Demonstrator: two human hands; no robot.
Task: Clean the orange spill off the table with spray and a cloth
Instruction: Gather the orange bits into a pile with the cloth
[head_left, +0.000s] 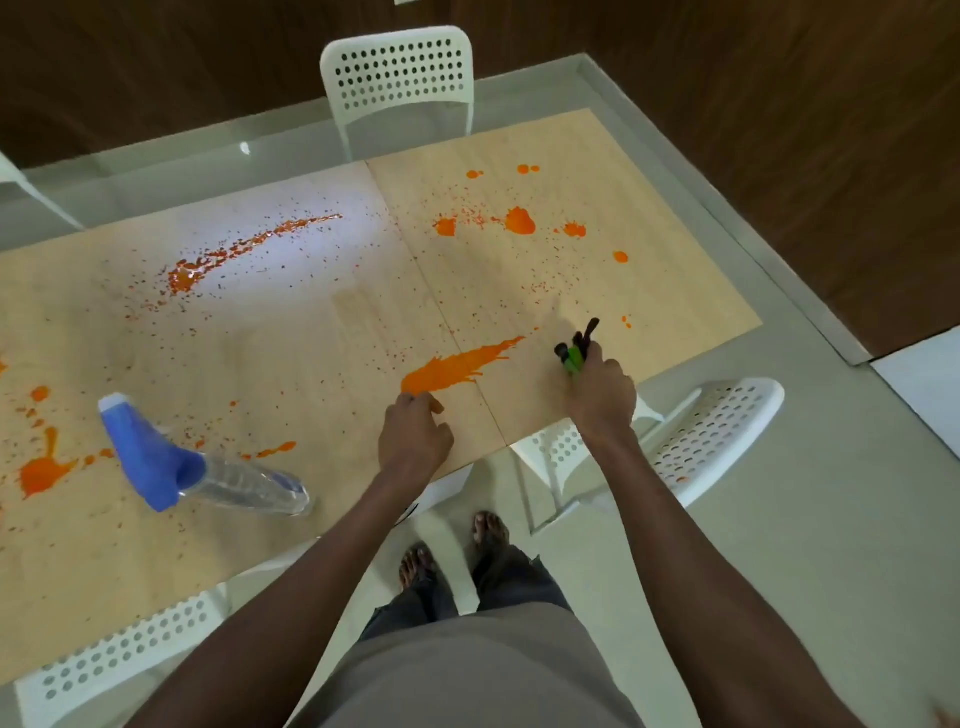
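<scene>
Spill (457, 371) is basically untouched, orange splats all over the table (311, 332), biggest streak by the near edge. No cloth anywhere in view. Bottle (208, 467) lies tipped over near that edge. Right hand (600, 395) grips some small green-and-black items (574, 351); left hand (415, 434) is loosely curled, holding nothing, beside the streak.

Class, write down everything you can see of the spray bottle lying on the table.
The spray bottle lies on its side on the wooden table, near its front edge, left of both hands. Its body looks like clear plastic; its blue trigger head has a white nozzle tip pointing away from the person. Orange splashes lie around it. Neither hand touches it.
</scene>
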